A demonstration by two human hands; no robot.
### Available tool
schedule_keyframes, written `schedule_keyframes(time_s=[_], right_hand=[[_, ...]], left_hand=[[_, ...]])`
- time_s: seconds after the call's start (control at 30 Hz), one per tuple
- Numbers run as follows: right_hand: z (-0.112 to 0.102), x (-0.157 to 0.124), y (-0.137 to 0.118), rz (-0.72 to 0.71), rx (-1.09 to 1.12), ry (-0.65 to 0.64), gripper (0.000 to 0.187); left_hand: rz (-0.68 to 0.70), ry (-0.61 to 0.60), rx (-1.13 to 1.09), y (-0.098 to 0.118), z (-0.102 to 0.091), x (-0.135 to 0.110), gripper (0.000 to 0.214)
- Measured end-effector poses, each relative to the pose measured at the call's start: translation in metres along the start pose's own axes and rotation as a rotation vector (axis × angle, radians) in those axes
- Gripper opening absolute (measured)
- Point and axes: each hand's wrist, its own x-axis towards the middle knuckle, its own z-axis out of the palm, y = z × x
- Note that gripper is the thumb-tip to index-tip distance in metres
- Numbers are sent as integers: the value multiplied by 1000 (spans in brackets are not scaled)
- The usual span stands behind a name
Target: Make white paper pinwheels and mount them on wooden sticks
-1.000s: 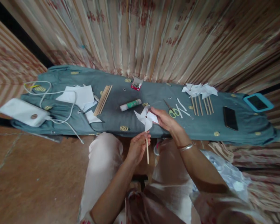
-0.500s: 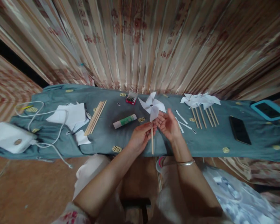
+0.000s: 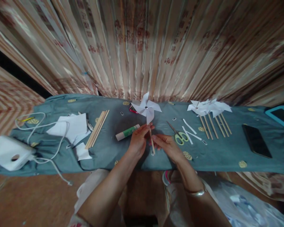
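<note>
A white paper pinwheel [image 3: 148, 111] with a dark pin at its centre stands up from a thin wooden stick. My left hand [image 3: 138, 140] is closed round that stick just below the paper blades. Lower down, my right hand [image 3: 168, 144] pinches the same stick between thumb and fingers; some of its fingertips are hidden behind. A green and white glue stick [image 3: 127, 132] lies just left of my left hand. Scissors [image 3: 180, 137] with pale green handles rest right of my right hand. Behind the pinwheel, a small red box [image 3: 133, 108] is partly covered by the blades.
Several finished pinwheels [image 3: 209, 107] lie at the right, near white paper strips [image 3: 188, 126], a black phone [image 3: 257, 141] and a blue-framed tablet [image 3: 280, 116]. Leftward are loose wooden sticks [image 3: 97, 130], white paper [image 3: 73, 124] and a white device [image 3: 11, 153] with a cable, all on the green cloth [image 3: 123, 154].
My right hand has gone from open beside the blades to pinching the stick lower down. The pinwheel has shifted slightly left, and the scissors now show. The view has moved a little.
</note>
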Motion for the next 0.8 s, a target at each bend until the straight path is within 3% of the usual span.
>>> schedule_keyframes(time_s=[0.1,0.37,0.47,0.57,0.7,0.8], right_hand=[[8,-1,-1,21,66,-58,50],[22,6,4,25,169,-28,44],[16,4,2,16,146,-55,43],[-4,1,-5,32,114,-87,46],[-38,0,-14,21,160,159,51],[-50,5,-14,-73,202,328,46]], left_hand=[[-35,-22,35,0,-2,1,20],[-64,-23,138,-4,-8,-5,34],[-55,-45,139,-7,-11,-8,36],[-11,-49,113,-8,-15,-10,35],[-29,-8,124,-7,-18,-13,30],[-54,-21,164,-9,-19,-16,30]])
